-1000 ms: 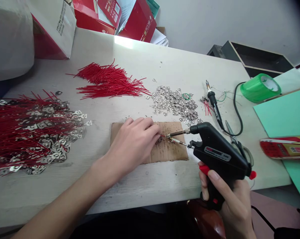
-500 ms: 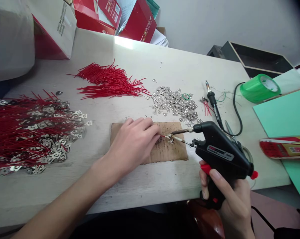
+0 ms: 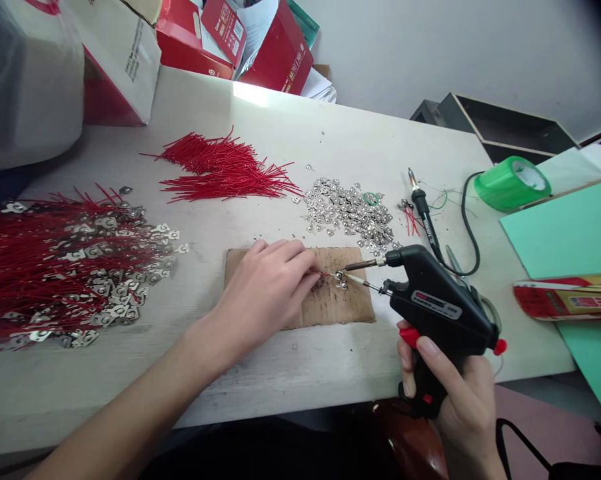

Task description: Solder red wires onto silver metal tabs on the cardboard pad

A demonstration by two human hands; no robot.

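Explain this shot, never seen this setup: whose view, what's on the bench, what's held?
No robot here: a camera on a person's head looks forward and down at their bare hands. The right hand grips a black soldering gun, its tip near a small metal piece over cardboard. The left hand pinches a red wire. Also on the bench: loose red wires, metal tabs, a pile of wires with tabs and a pen-style iron.

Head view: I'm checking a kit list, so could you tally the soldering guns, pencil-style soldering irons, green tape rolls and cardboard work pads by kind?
Soldering gun: 1
Pencil-style soldering iron: 1
Green tape roll: 1
Cardboard work pad: 1
Total: 4
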